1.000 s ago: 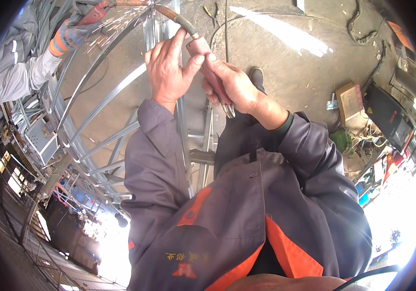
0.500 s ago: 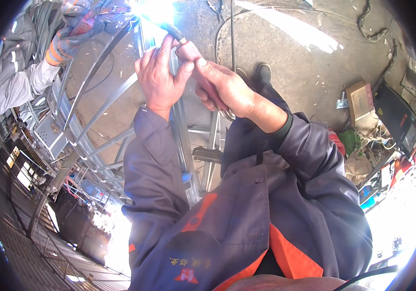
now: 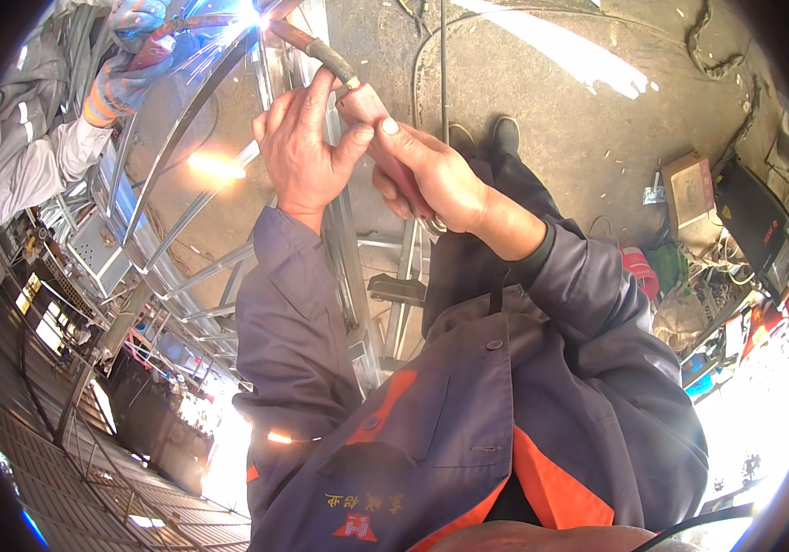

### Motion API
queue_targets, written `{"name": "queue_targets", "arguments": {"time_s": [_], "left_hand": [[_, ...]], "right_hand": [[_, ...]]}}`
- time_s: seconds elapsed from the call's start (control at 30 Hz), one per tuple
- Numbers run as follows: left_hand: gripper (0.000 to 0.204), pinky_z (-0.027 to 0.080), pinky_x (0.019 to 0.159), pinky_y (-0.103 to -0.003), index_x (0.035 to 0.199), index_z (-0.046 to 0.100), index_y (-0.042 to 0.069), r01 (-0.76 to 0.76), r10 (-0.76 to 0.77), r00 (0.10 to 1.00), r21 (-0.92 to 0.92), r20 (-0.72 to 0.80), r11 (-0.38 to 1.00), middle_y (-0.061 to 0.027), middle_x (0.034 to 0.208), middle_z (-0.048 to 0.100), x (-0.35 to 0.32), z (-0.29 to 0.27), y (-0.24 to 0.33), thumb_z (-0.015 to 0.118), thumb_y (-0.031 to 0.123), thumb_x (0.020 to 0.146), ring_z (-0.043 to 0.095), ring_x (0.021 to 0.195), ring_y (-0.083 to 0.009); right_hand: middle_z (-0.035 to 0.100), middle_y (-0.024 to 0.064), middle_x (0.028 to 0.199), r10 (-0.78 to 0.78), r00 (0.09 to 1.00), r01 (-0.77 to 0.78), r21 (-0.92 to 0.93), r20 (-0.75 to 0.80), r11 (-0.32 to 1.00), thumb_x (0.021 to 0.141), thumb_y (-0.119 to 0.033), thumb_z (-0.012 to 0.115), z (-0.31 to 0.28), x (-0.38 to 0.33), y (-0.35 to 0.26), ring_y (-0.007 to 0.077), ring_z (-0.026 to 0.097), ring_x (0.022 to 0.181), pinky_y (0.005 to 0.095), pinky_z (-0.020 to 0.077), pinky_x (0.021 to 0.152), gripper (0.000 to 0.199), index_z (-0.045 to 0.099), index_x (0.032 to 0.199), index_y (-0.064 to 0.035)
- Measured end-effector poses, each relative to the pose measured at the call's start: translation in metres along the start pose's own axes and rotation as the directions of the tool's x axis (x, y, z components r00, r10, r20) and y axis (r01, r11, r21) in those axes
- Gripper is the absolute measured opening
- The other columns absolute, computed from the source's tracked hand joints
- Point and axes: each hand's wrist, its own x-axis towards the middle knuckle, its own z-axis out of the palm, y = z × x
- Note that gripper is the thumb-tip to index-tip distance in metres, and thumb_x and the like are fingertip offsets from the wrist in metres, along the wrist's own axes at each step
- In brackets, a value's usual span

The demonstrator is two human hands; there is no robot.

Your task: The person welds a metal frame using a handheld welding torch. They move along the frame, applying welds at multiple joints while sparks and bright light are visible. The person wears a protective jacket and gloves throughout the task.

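Note:
My right hand (image 3: 436,170) is wrapped round the reddish handle of a welding torch (image 3: 378,124), its thumb along the top. The torch's brown neck points up and left toward a bright arc (image 3: 249,18) at the top of the view. My left hand (image 3: 303,152) leans on the metal frame (image 3: 344,235), index finger against the torch neck and thumb by the handle. Its other fingers curl over the frame, tips partly hidden. At upper left, another person's gloved hands (image 3: 123,78) hold a second torch with a red handle (image 3: 151,48), aimed at the same bright spot.
Blurred orange sparks (image 3: 217,167) fly left of my left hand. Slanted metal bars (image 3: 201,212) fill the left side. A hose (image 3: 443,64) hangs beyond my right hand. At right, a cardboard box (image 3: 687,189) and a black case (image 3: 751,216) stand on the floor.
The large glare at my torch's end has gone, so its neck now shows. A smaller bluish arc glows farther left, by the other person's torch. Orange sparks have appeared; my hands hardly moved.

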Motion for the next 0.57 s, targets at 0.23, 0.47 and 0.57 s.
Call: {"name": "queue_targets", "arguments": {"time_s": [0.23, 0.47, 0.57], "left_hand": [[0.084, 0.039, 0.099, -0.044, 0.147, 0.062, 0.008, 0.036, -0.042, 0.998, -0.098, -0.057, 0.994, -0.0010, 0.118, 0.076, 0.0016, 0.0072, 0.0009, 0.063, 0.073, 0.095, 0.064, 0.114, -0.0252], [0.085, 0.038, 0.100, -0.044, 0.147, 0.062, 0.009, 0.060, -0.060, 0.998, -0.032, -0.022, 0.998, 0.0004, 0.118, 0.076, -0.0016, 0.0049, -0.0008, 0.062, 0.076, 0.094, 0.064, 0.113, -0.0256], [0.085, 0.038, 0.100, -0.044, 0.148, 0.062, 0.010, 0.038, -0.038, 0.999, -0.010, -0.037, 0.999, 0.0012, 0.118, 0.076, -0.0023, 0.0068, -0.0040, 0.062, 0.076, 0.094, 0.063, 0.115, -0.0254]], "right_hand": [[0.057, 0.0045, 0.081, -0.002, 1.000, 0.002, -0.001, 0.013, 1.000, 0.110, -0.068, 0.043, -0.0024, 0.0032, -0.0012, 0.0121, 0.054, 0.057, 0.0254, 0.0387, 0.046, 0.066, 0.058, 0.128, -0.0062], [0.058, 0.0048, 0.080, -0.006, 1.000, 0.006, 0.012, 0.008, 1.000, 0.109, -0.069, 0.044, -0.0035, 0.0070, 0.0010, 0.0118, 0.055, 0.056, 0.0248, 0.0397, 0.046, 0.066, 0.058, 0.124, -0.0068], [0.059, 0.0053, 0.081, -0.009, 1.000, 0.008, 0.018, 0.021, 1.000, 0.108, -0.070, 0.045, -0.0060, 0.0092, 0.0032, 0.0127, 0.056, 0.057, 0.0251, 0.0402, 0.045, 0.067, 0.058, 0.124, -0.0064]]}}
